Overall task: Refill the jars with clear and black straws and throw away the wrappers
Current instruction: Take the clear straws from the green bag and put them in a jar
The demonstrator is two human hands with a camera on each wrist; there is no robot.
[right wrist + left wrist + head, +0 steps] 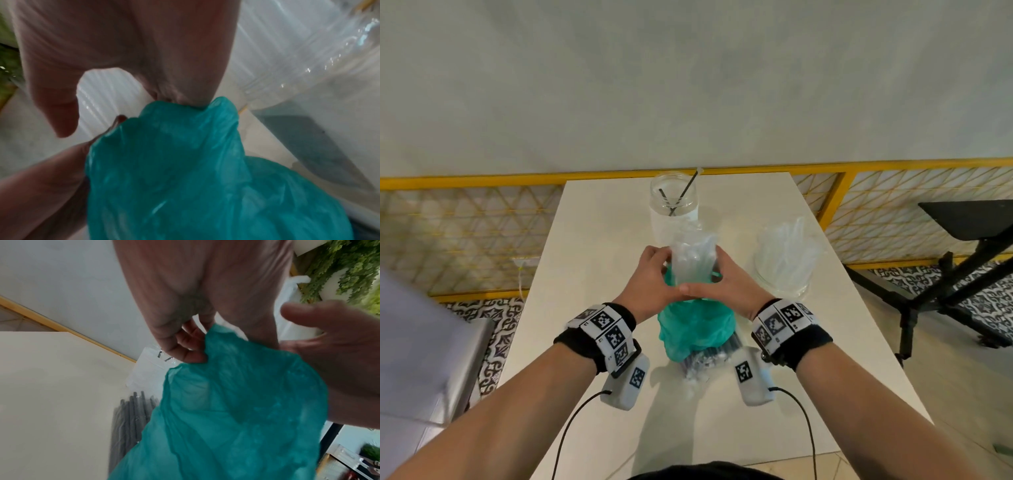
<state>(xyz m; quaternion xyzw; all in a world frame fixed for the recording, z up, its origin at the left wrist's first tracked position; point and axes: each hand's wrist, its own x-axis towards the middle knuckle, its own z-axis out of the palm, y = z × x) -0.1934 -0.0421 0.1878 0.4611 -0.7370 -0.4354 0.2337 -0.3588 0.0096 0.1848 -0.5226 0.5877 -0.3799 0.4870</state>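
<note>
Over the middle of the table I hold a teal plastic bag [693, 325] by its rim. My left hand [650, 277] pinches the rim's left side [207, 344]. On the rim's right side [216, 105] my right hand [729, 284] pinches it. A crumpled clear wrapper [693, 262] stands upright between the two hands, its lower end in the bag's mouth. Behind it is a glass jar [674, 205] with a few black straws. At the right a second jar [786, 260] is full of clear straws. A sealed pack of black straws [709, 356] lies under the bag.
The white table [602, 308] reaches to a yellow rail [482, 180] by the wall. A black stand [962, 274] is on the floor at the right, and a grey seat [421, 342] at the left.
</note>
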